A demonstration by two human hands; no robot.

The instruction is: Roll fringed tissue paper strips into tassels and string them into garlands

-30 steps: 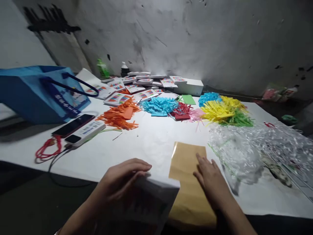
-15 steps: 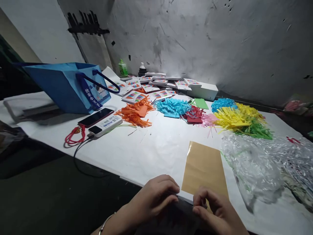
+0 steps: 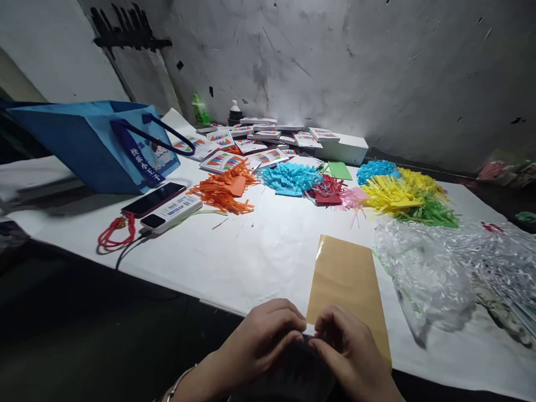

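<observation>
At the near table edge my left hand [image 3: 272,326] is curled, thumb close to the fingertips. Just right of it, my right hand [image 3: 347,343] is curled the same way, its fingertips almost meeting the left ones. A small white edge shows between the hands; whether it belongs to the table or to something held, I cannot tell. Below them, a dim shape with faint colours lies in shadow. A brown paper sheet [image 3: 345,279] lies flat on the table, its near part behind my right hand.
Fringed paper bundles in orange [image 3: 228,187], blue [image 3: 291,177], red [image 3: 329,191] and yellow [image 3: 393,192] lie across the white table. Behind are flat printed boxes [image 3: 224,162]. A blue bag [image 3: 109,148], phone [image 3: 154,200] and power bank [image 3: 171,215] are left; clear plastic [image 3: 427,268] is right.
My right hand has moved left, close to my left hand, with its fingers still curled. My left hand has stayed nearly in place. The view has shifted slightly.
</observation>
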